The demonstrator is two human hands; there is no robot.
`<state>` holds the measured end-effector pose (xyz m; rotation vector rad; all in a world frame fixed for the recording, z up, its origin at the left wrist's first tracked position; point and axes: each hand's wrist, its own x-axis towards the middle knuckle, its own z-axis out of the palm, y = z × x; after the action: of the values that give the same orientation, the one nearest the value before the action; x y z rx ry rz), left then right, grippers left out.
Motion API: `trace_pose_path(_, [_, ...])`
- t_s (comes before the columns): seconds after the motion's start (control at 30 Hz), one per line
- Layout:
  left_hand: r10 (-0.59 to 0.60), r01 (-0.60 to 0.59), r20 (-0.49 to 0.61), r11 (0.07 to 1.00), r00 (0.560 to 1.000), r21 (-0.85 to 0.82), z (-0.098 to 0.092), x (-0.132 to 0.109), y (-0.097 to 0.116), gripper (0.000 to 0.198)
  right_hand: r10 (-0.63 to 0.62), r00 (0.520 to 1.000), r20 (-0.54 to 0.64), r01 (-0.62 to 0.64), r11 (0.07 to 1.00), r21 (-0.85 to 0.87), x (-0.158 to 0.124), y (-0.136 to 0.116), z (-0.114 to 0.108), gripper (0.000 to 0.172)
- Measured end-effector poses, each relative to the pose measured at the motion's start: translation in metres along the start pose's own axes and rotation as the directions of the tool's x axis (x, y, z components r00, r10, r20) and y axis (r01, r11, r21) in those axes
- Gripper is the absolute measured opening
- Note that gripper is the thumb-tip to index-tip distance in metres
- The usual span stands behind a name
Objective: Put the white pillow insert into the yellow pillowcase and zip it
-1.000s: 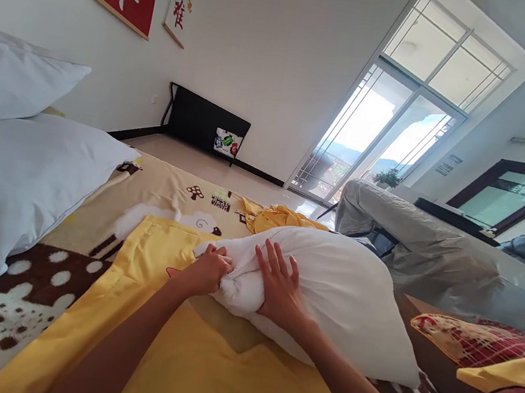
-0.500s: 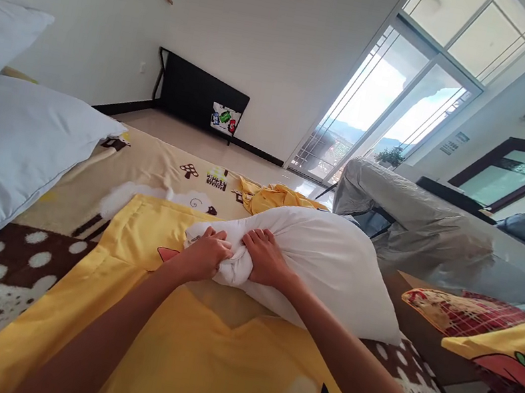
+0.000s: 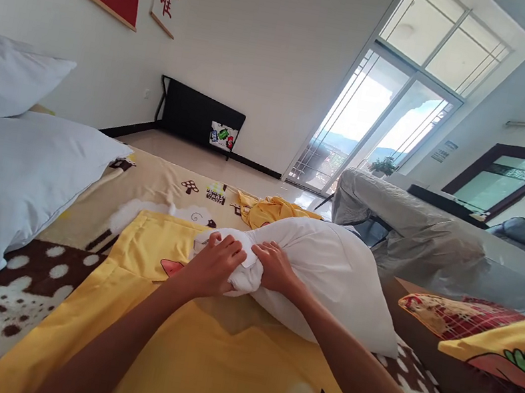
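A plump white pillow [image 3: 334, 277] lies on its side in the middle of the head view, its left end bunched into a twist of cloth. My left hand [image 3: 218, 265] is closed on the outer part of that twist, fingers curled over it. Just to the right, my right hand [image 3: 276, 268] grips the cloth where the bunch meets the full part. Beneath both arms spreads a yellow cloth cover [image 3: 212, 364] with a printed animal face. What lies under my palms is hidden.
White pillows [image 3: 58, 174] are at the left on a brown and cream patterned blanket [image 3: 44, 266]. A crumpled yellow cloth [image 3: 280, 212] lies beyond the pillow. Plastic-covered furniture [image 3: 406, 215] and another yellow cloth [image 3: 515, 346] are at the right.
The camera has tilted up, so the room sits lower in view. My left hand has shifted its hold slightly over the bunched end; both hands still grip the pillow.
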<state>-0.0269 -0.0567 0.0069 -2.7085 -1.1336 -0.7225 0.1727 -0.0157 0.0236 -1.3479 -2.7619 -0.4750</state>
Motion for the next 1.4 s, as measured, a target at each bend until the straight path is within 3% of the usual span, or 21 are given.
trace_pose_path(0.13, [0.048, -0.061, -0.254, 0.997, 0.966, -0.04, -0.032, -0.011, 0.023, 0.071, 0.018, 0.999, -0.034, -0.018, 1.0, 0.011, -0.012, 0.024, -0.047, 0.016])
trace_pose_path(0.2, [0.07, -0.095, -0.381, 0.994, 0.922, -0.046, -0.044, -0.017, 0.028, 0.067, 0.029, 0.998, -0.048, -0.03, 1.0, -0.009, -0.019, 0.039, -0.074, 0.016])
trace_pose_path(0.27, [0.044, -0.093, -0.441, 0.992, 0.896, -0.09, -0.048, -0.018, 0.025, 0.043, 0.058, 0.997, -0.051, -0.06, 0.997, -0.052, -0.027, 0.052, -0.1, 0.018])
trace_pose_path(0.33, [-0.033, -0.029, -0.377, 0.987, 0.925, -0.159, -0.045, -0.015, 0.015, 0.023, 0.093, 0.995, -0.034, -0.097, 0.99, -0.106, -0.034, 0.061, -0.122, 0.019])
trace_pose_path(0.4, [-0.138, 0.106, -0.2, 0.981, 0.97, -0.165, -0.037, -0.009, -0.001, 0.019, 0.117, 0.993, 0.01, -0.114, 0.98, -0.166, -0.039, 0.065, -0.138, 0.017])
trace_pose_path(0.5, [-0.279, 0.284, 0.07, 0.956, 0.958, -0.073, -0.018, -0.006, -0.025, 0.017, 0.133, 0.987, 0.089, -0.109, 0.966, -0.235, -0.043, 0.063, -0.149, 0.012])
trace_pose_path(0.63, [-0.313, 0.336, 0.298, 0.941, 0.902, -0.027, 0.021, -0.013, -0.045, 0.011, 0.146, 0.966, 0.212, -0.096, 0.969, -0.229, -0.044, 0.052, -0.141, 0.009])
trace_pose_path(0.7, [-0.309, 0.338, 0.366, 0.941, 0.878, -0.015, 0.043, -0.016, -0.049, 0.02, 0.139, 0.956, 0.259, -0.089, 0.976, -0.196, -0.045, 0.048, -0.13, 0.009])
trace_pose_path(0.87, [-0.331, 0.356, 0.361, 0.934, 0.872, -0.004, 0.078, -0.018, -0.054, 0.025, 0.05, 0.935, 0.35, -0.007, 0.993, -0.122, -0.044, 0.039, -0.103, 0.012])
trace_pose_path(1.1, [-0.425, 0.444, 0.24, 0.896, 0.873, -0.03, 0.081, -0.013, -0.06, 0.018, 0.0, 0.88, 0.475, 0.019, 0.999, -0.036, -0.032, 0.023, -0.093, 0.024])
trace_pose_path(1.33, [-0.561, 0.571, 0.119, 0.816, 0.819, -0.086, 0.076, -0.008, -0.062, 0.025, -0.094, 0.8, 0.592, 0.043, 0.994, 0.099, -0.016, 0.031, -0.076, 0.041])
trace_pose_path(1.4, [-0.574, 0.584, 0.109, 0.804, 0.811, -0.109, 0.074, -0.007, -0.06, 0.026, -0.1, 0.819, 0.566, 0.055, 0.994, 0.097, -0.013, 0.036, -0.071, 0.045])
